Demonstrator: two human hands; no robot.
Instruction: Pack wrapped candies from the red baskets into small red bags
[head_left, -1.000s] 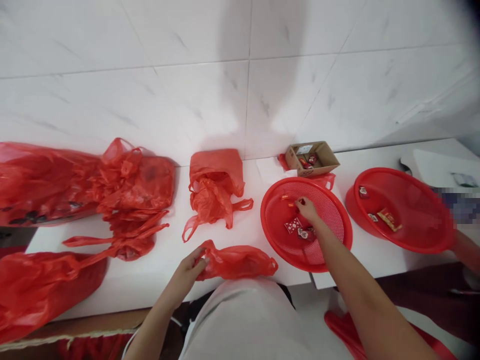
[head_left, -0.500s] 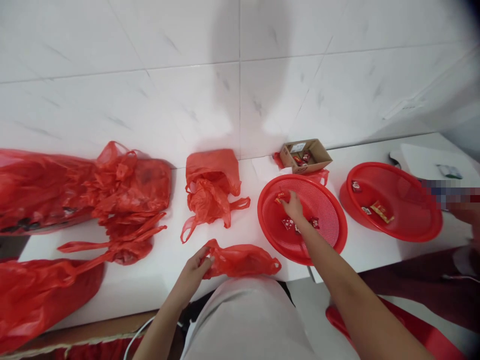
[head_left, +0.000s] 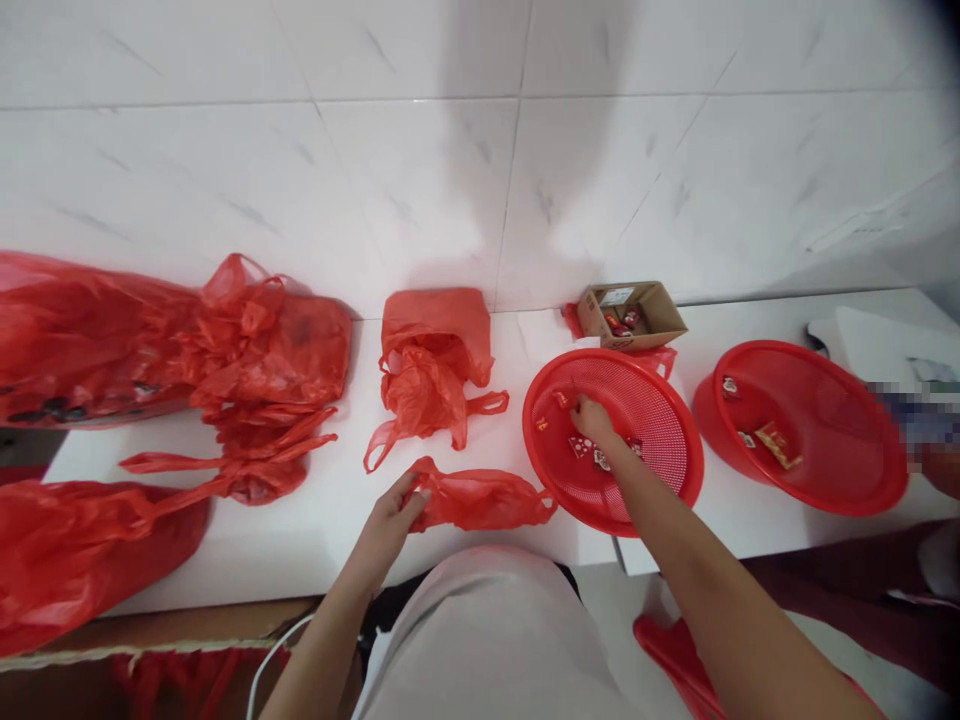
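Note:
My left hand [head_left: 397, 510] is closed on the edge of a red plastic bag [head_left: 484, 502], which lies on the white table in front of me with a loop handle toward the right. Over the red mesh basket [head_left: 686, 440], my right hand [head_left: 594, 418] reaches in with its fingers curled together. What they hold, if anything, is hidden. Just left of the fingertips lies a small red packet [head_left: 561, 399]. Below the hand are a dotted packet [head_left: 580, 447] and a dark patterned packet [head_left: 601, 460].
A second red basket [head_left: 840, 430] at the right holds a gold-and-red packet [head_left: 778, 444]. Behind stands a cardboard box [head_left: 645, 318] with small packets. Crumpled red bags [head_left: 435, 360] lie at centre, and filled bags [head_left: 277, 350] at left. A person's arm [head_left: 926, 420] is at far right.
My right hand has drawn slightly away from the red packets at the basket's left side, its fingers now more curled. My left hand keeps its hold on the bag. The view has shifted slightly.

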